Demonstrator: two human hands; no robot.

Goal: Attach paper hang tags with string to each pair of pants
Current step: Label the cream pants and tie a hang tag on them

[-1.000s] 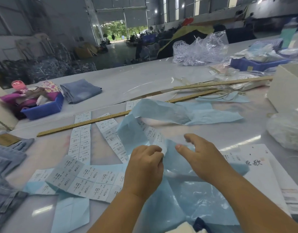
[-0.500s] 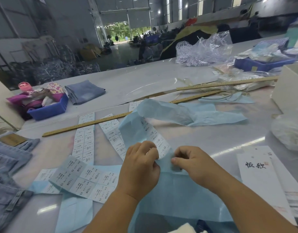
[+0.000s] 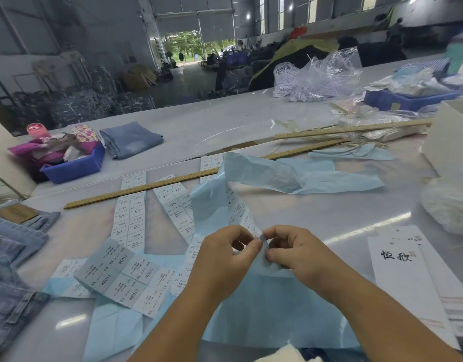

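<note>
- The left hand and right hand meet mid-desk, each grip pinching the end of a sticker strip on blue backing paper.
- White hang tags lie just right of the hands.
- Jeans lie at the desk's left edge.
- More sticker sheets and a wooden ruler lie ahead-left.
</note>
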